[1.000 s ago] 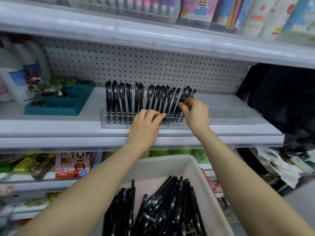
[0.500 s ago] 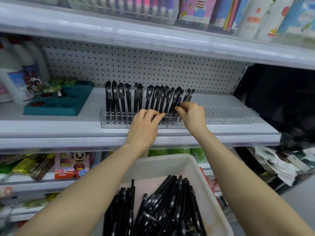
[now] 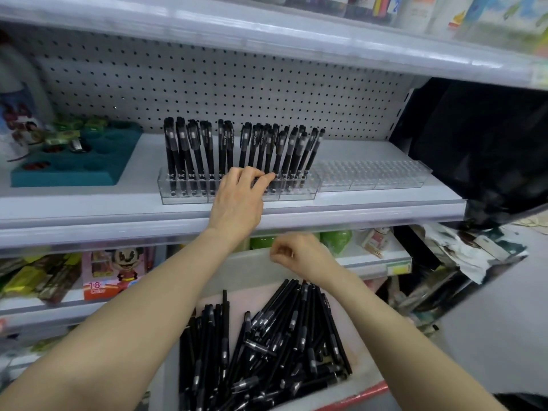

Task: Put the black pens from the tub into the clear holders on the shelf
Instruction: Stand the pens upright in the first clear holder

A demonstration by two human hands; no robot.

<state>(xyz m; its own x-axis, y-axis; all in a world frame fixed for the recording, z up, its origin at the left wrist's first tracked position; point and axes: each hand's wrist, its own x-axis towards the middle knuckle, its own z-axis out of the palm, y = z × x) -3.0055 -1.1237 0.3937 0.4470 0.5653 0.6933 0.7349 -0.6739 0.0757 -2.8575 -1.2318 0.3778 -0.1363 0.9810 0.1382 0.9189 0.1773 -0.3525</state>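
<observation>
I see my left hand resting on the filled clear holder near the shelf's front edge, fingertips against the standing black pens. My right hand hangs curled and empty above the tub's far rim; loose pens fill it.

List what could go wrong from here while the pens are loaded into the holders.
The left hand rests against the filled holder. A push could slide it along the shelf or knock over the leaning pens at its right end.
The loose pens in the tub lie crisscrossed, so the right hand, curled and apparently holding nothing, may drag out several at once and drop some.
</observation>
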